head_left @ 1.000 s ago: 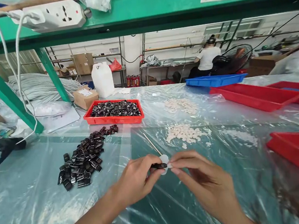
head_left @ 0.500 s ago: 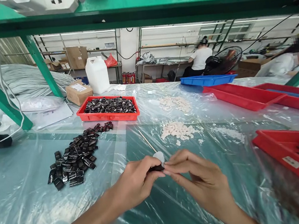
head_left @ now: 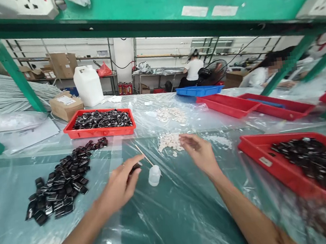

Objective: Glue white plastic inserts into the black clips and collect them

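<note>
My left hand [head_left: 121, 182] is closed on a small black plastic piece [head_left: 135, 166], mostly hidden by the fingers. Just to its right stands a small translucent cup [head_left: 154, 176] with a thin wooden stick [head_left: 143, 155] leaning out of it. Farther right, my right hand [head_left: 200, 154] reaches over the edge of a pile of small off-white pieces [head_left: 169, 142]. Its fingers are bent and slightly apart, and I see nothing between them. Many black pieces with shiny metal parts [head_left: 65, 181] lie in a loose heap left of my left hand.
A red tray [head_left: 69, 134] of black pieces stands behind the heap; another red tray [head_left: 257, 162] is at the right. Translucent bits [head_left: 220, 142] and more off-white pieces [head_left: 171, 115] lie on the plastic-covered table. A green shelf beam [head_left: 138, 18] crosses above. Two people sit beyond.
My hands, which were together at the black piece, have parted. The right moved forward to the off-white pile; the left moved left with the piece. The view has turned right.
</note>
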### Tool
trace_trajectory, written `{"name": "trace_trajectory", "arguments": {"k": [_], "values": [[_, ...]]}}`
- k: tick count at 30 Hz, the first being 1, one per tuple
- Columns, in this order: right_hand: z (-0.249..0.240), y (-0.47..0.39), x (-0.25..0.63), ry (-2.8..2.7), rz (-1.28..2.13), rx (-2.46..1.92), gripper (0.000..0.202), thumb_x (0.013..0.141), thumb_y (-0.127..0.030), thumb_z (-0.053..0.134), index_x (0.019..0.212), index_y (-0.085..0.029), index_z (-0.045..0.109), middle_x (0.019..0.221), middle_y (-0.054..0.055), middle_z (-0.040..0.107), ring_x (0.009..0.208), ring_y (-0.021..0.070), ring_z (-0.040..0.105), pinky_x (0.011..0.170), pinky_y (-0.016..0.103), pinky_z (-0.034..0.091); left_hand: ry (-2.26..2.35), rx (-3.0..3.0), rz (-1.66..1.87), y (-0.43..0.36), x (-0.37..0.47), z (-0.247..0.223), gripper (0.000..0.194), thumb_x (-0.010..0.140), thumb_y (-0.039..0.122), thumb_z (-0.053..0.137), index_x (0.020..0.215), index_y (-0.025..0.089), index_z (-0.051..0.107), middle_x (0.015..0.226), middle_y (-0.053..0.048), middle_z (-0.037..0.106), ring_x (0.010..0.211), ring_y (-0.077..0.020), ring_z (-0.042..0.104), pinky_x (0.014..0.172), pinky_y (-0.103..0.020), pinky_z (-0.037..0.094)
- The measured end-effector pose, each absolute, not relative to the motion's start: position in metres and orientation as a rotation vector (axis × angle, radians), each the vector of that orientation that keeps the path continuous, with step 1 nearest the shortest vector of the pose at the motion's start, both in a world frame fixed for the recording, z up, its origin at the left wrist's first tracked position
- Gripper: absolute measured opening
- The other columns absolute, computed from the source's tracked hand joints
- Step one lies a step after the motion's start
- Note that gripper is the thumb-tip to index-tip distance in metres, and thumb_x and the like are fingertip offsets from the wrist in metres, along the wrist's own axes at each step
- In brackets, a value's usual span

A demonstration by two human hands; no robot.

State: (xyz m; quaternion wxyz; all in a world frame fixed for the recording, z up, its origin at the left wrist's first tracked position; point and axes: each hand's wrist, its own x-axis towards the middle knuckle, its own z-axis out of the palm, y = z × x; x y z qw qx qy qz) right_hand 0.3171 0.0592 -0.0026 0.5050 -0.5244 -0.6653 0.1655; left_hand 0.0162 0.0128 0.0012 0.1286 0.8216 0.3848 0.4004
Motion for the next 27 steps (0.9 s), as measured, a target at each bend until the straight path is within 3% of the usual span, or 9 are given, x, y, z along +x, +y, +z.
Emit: {"name": "trace_trajectory", "arguments": {"k": [4,9,12,15,24,27], "values": [[-0.016,0.085,0.397,-1.388,0.216,-1.582,0.031,0.098,-0.040,0.062,0.119,-0.017,0.065,0.117,0.007,0.070,0.100,0.0181,0.069,0.088,0.040,0.061,1.113,2.447,1.112,0.023,0.008,-0.002,0.026,0.102,0.023,0.039,0.118,0.035,0.056,0.084,0.006,0.064,0.069,-0.0131,0.058,0.068,-0.025,0.047],[-0.030,0.081,0.444,-1.228,0.200,-1.845,0.030,0.101,-0.039,0.059,0.121,-0.018,0.066,0.121,0.008,0.068,0.104,0.0187,0.069,0.088,0.038,0.061,1.131,2.387,1.055,0.025,0.003,-0.006,0.021,0.101,0.025,0.038,0.110,0.033,0.055,0.068,0.009,0.052,0.055,-0.0099,0.044,0.059,-0.021,0.039],[-0.037,0.080,0.447,-1.188,0.239,-1.938,0.029,0.103,-0.039,0.054,0.118,-0.018,0.068,0.117,0.008,0.069,0.100,0.0174,0.069,0.086,0.036,0.061,1.108,2.384,1.068,0.024,0.003,-0.004,0.020,0.102,0.026,0.041,0.110,0.032,0.058,0.071,0.009,0.056,0.058,-0.0098,0.049,0.061,-0.021,0.041],[-0.043,0.082,0.446,-1.184,0.265,-1.980,0.028,0.097,-0.038,0.065,0.118,-0.019,0.067,0.117,0.006,0.069,0.101,0.0183,0.069,0.087,0.037,0.061,1.064,2.435,1.120,0.022,0.005,-0.002,0.022,0.103,0.023,0.040,0.112,0.030,0.059,0.084,0.005,0.066,0.068,-0.0134,0.059,0.066,-0.025,0.046],[-0.037,0.091,0.437,-1.183,0.288,-1.945,0.033,0.097,-0.039,0.064,0.121,-0.016,0.066,0.123,0.010,0.068,0.105,0.0203,0.068,0.091,0.041,0.061,1.099,2.528,0.961,0.013,0.008,-0.001,0.028,0.107,0.024,0.033,0.127,0.027,0.052,0.102,-0.003,0.067,0.083,-0.0189,0.066,0.074,-0.031,0.052],[-0.025,0.089,0.426,-1.296,0.335,-1.819,0.032,0.097,-0.039,0.065,0.120,-0.017,0.065,0.119,0.007,0.068,0.101,0.0189,0.068,0.087,0.040,0.061,1.145,2.515,0.963,0.010,0.009,0.000,0.028,0.107,0.026,0.035,0.132,0.025,0.047,0.095,-0.002,0.069,0.077,-0.0191,0.067,0.069,-0.031,0.050]]}}
